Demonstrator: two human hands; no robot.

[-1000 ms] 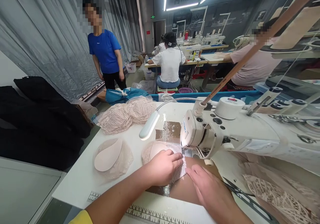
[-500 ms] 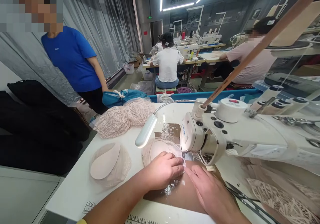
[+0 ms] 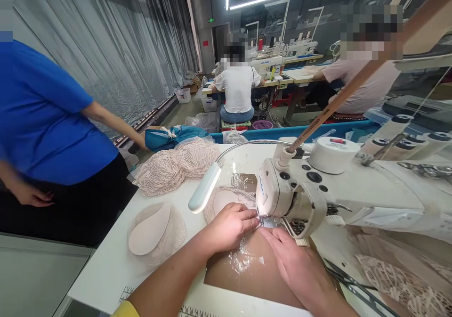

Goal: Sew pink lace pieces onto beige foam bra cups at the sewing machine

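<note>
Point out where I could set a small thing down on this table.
Bare tabletop lies between the pale pad and ruler marks; the brown sheet is mostly bare between the forearms. Crowded: left hand and right hand beside the sewing machine.

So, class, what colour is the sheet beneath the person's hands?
The sheet is brown, shiny in places, seen best in the head view.

Dark doorway (image 3: 218, 39) in grey wall (image 3: 203, 8). Left of doorway: draped grey curtain (image 3: 141, 48). Right: worktables (image 3: 297, 77). Above: lit tubes (image 3: 252, 3). Before doorway: grey floor (image 3: 172, 118).
</note>
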